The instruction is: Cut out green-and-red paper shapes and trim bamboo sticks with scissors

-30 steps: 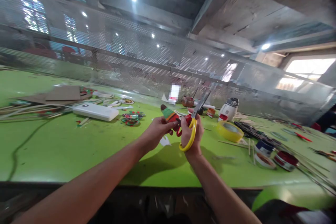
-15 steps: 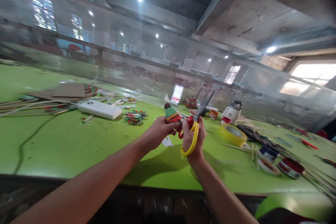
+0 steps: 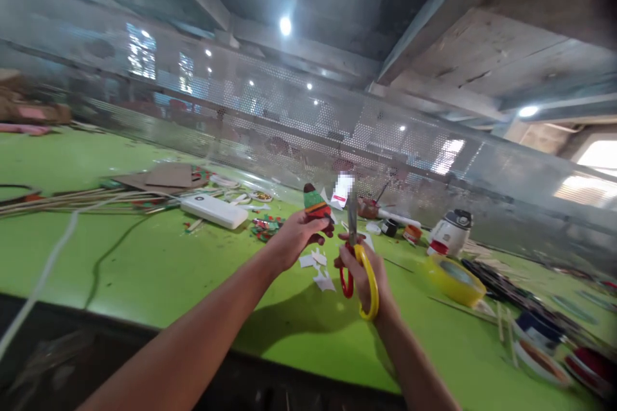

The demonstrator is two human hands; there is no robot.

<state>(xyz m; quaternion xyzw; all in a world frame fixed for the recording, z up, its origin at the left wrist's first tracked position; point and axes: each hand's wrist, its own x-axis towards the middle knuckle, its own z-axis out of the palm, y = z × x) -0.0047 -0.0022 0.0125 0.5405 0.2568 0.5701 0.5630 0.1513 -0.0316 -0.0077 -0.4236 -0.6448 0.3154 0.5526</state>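
Scissors [image 3: 353,225], clamped in R hand [image 3: 359,268], now drawn clear to abt. 4 o'clock of painted pc. [image 3: 316,204], pinched by L hand [image 3: 295,239] — no cut being made.

The green tabletop [image 3: 159,276] occupies much of the frame's lower half. Left of centre, a white rectangular device [image 3: 214,210] lies flat, near brown cardboard [image 3: 168,176]. Thin sticks [image 3: 87,199] extend toward the left edge; a white cable [image 3: 48,270] runs to the lower left. Right of centre, in order from left to right: black jar [image 3: 389,227], orange jar [image 3: 412,234], white container [image 3: 448,234] with dark lid. A roll of yellow tape [image 3: 453,293] lies just below the container in the frame. At lower right, a dark blue jar [image 3: 538,329] stands near a dark red jar [image 3: 592,366]. A perforated panel [image 3: 289,135] crosses mid-frame. One ceiling light [image 3: 285,26] shines at upper centre.
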